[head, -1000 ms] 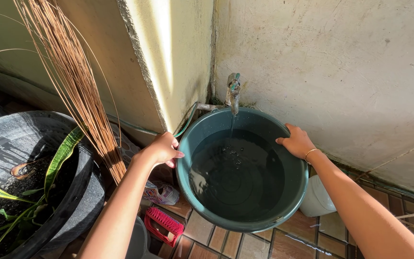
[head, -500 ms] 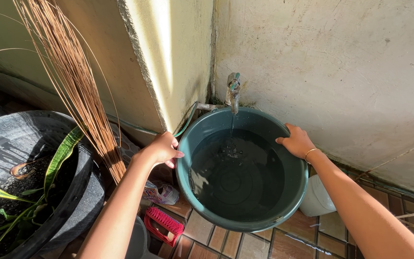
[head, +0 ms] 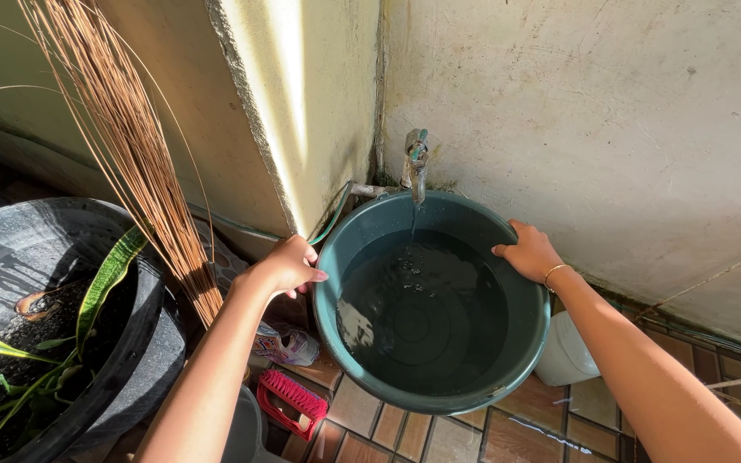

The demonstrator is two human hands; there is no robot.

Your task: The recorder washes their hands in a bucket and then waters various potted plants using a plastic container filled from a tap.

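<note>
**Green basin held under a running wall tap**

The green basin (head: 432, 300) is round, sits in the corner where two plastered walls meet, and is positioned directly below the metal tap (head: 416, 163). A thin stream of water (head: 413, 219) falls from the tap into the basin near its far rim. The basin is partly filled; the water surface shows ripples and small bubbles where the stream lands.

Left hand (head: 288, 267): closed over the left rim of the basin, fingers curled on the outer edge, thumb side toward the water. Right hand (head: 530, 253): closed over the right rim, fingers hooked inside the edge. A thin bracelet (head: 555, 273) is on the right wrist. Both arms extend forward from the bottom of the view.

Surroundings:
- A bundle of brown broom bristles (head: 130, 146) leans against the left wall, just beside the left hand.
- A black tyre planter (head: 70, 317) with long green leaves stands at the far left.
- A red scrubbing brush (head: 293, 403) lies on the tiled floor (head: 465, 437), below the left forearm.
- A white plastic container (head: 566, 351) stands on the floor, just beside the basin on its right, under the right forearm.
</note>
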